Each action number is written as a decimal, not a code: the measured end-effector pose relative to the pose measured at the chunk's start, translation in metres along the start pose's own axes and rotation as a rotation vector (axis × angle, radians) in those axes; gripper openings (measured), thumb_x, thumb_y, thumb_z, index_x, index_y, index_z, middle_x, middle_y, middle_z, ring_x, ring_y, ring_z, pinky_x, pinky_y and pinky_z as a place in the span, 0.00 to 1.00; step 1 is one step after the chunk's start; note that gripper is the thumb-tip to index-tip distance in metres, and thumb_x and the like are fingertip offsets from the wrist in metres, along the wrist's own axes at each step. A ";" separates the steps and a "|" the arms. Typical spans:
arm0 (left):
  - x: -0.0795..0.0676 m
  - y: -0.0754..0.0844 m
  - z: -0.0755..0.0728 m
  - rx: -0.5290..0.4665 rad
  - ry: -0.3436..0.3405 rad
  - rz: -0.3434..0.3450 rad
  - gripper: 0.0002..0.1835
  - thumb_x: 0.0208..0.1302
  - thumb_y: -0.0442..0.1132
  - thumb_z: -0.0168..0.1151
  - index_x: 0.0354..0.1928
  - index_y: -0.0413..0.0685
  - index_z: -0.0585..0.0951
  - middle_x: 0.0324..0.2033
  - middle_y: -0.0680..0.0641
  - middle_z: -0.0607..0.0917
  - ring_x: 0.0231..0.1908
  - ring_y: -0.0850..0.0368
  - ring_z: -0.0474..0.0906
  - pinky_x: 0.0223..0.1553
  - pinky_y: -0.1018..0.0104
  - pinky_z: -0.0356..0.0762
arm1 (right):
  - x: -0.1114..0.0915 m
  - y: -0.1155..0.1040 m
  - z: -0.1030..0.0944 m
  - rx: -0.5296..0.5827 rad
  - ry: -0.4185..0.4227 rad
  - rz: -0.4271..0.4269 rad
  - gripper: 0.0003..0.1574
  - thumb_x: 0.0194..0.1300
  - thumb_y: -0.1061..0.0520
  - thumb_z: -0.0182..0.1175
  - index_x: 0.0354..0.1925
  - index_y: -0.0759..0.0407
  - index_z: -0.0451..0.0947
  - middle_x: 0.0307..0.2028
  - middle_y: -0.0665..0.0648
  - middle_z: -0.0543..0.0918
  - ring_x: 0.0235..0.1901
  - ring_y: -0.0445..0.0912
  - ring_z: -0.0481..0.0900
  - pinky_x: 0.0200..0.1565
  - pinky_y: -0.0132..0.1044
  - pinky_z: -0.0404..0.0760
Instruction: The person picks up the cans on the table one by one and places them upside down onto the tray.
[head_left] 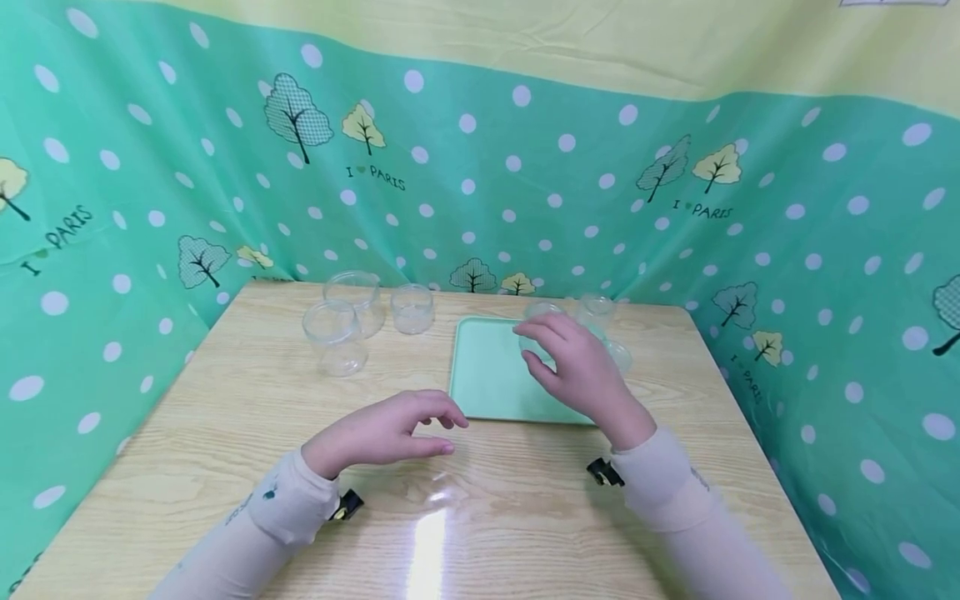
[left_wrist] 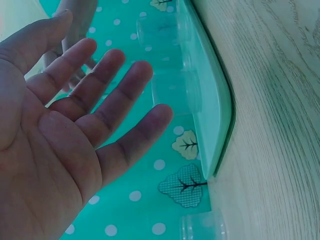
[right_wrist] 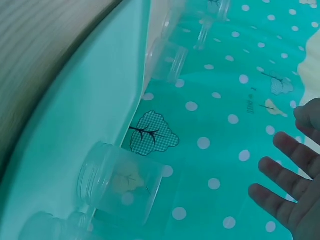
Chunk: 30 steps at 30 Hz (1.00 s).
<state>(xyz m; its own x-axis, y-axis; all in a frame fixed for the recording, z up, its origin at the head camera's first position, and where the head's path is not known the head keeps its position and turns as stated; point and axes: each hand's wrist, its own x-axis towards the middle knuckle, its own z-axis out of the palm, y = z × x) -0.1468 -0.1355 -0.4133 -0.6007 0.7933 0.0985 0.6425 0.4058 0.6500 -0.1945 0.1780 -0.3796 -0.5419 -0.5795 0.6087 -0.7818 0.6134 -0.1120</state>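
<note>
My right hand (head_left: 573, 362) hovers over the pale green tray (head_left: 491, 375), fingers loosely bent and holding nothing. A clear, round jar (right_wrist: 122, 185) stands on the tray's far part, apart from the fingers in the right wrist view. Another clear jar (head_left: 596, 310) is at the tray's back right; the hand partly hides the vessels there. My left hand (head_left: 393, 429) hangs above the table just off the tray's front left corner. Its fingers are spread and relaxed, with nothing in the palm, as the left wrist view shows.
Left of the tray stand three clear jars: a large one (head_left: 356, 304) at the back, one (head_left: 333, 329) in front of it, and a smaller one (head_left: 412, 310) nearer the tray. A dotted green curtain (head_left: 465, 192) encloses the wooden table (head_left: 247, 375) at back and sides.
</note>
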 end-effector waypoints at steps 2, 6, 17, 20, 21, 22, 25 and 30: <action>0.000 0.001 -0.001 -0.004 -0.002 -0.001 0.13 0.72 0.50 0.64 0.56 0.65 0.82 0.53 0.61 0.83 0.53 0.63 0.79 0.56 0.53 0.81 | -0.004 -0.003 -0.001 0.014 0.009 0.002 0.23 0.67 0.58 0.68 0.59 0.57 0.81 0.55 0.54 0.83 0.59 0.50 0.79 0.59 0.46 0.81; 0.001 0.002 -0.001 -0.003 -0.004 0.002 0.12 0.72 0.50 0.64 0.55 0.65 0.82 0.52 0.63 0.82 0.52 0.63 0.79 0.56 0.54 0.80 | -0.012 -0.009 -0.001 0.046 0.018 0.017 0.23 0.66 0.58 0.69 0.59 0.56 0.81 0.55 0.54 0.83 0.58 0.50 0.80 0.58 0.46 0.82; 0.000 0.002 0.000 0.004 -0.002 -0.009 0.13 0.72 0.47 0.65 0.56 0.63 0.82 0.53 0.60 0.83 0.54 0.62 0.79 0.57 0.52 0.80 | -0.024 -0.016 -0.004 0.086 0.025 0.038 0.25 0.66 0.59 0.69 0.61 0.56 0.80 0.57 0.54 0.83 0.60 0.50 0.79 0.61 0.46 0.80; -0.001 0.002 0.000 0.003 0.000 -0.013 0.13 0.72 0.47 0.66 0.56 0.63 0.82 0.53 0.61 0.83 0.55 0.62 0.79 0.57 0.52 0.80 | -0.026 -0.016 -0.007 0.098 0.021 0.075 0.25 0.67 0.59 0.68 0.61 0.55 0.80 0.58 0.54 0.83 0.61 0.50 0.78 0.62 0.45 0.80; -0.001 0.002 0.000 0.005 0.000 -0.015 0.13 0.72 0.48 0.65 0.56 0.63 0.82 0.53 0.61 0.83 0.54 0.62 0.79 0.57 0.52 0.80 | -0.026 -0.016 -0.008 0.106 0.025 0.089 0.24 0.67 0.59 0.68 0.61 0.55 0.80 0.58 0.54 0.83 0.61 0.50 0.78 0.62 0.45 0.79; -0.001 0.002 0.000 0.008 -0.002 -0.015 0.13 0.72 0.49 0.65 0.56 0.63 0.82 0.53 0.60 0.83 0.55 0.63 0.79 0.57 0.53 0.80 | -0.027 -0.016 -0.009 0.113 0.029 0.101 0.24 0.68 0.59 0.67 0.61 0.55 0.80 0.58 0.54 0.82 0.61 0.50 0.78 0.62 0.44 0.79; 0.000 0.002 0.000 0.010 -0.009 -0.017 0.14 0.73 0.51 0.63 0.57 0.63 0.81 0.54 0.57 0.84 0.55 0.62 0.79 0.57 0.53 0.80 | -0.029 -0.015 -0.012 0.129 0.040 0.121 0.24 0.68 0.59 0.67 0.62 0.55 0.80 0.59 0.54 0.82 0.62 0.49 0.77 0.63 0.43 0.78; -0.001 0.002 0.000 0.011 -0.014 -0.023 0.14 0.73 0.47 0.64 0.58 0.61 0.81 0.55 0.56 0.84 0.54 0.61 0.80 0.57 0.54 0.80 | -0.033 -0.012 -0.012 0.150 0.055 0.130 0.25 0.67 0.59 0.68 0.62 0.54 0.80 0.59 0.54 0.81 0.62 0.50 0.77 0.63 0.44 0.78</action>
<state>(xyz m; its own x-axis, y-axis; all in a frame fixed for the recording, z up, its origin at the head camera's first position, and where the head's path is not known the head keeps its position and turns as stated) -0.1451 -0.1351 -0.4121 -0.6090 0.7898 0.0729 0.6338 0.4293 0.6435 -0.1634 0.1961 -0.3892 -0.6268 -0.4680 0.6229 -0.7458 0.5918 -0.3059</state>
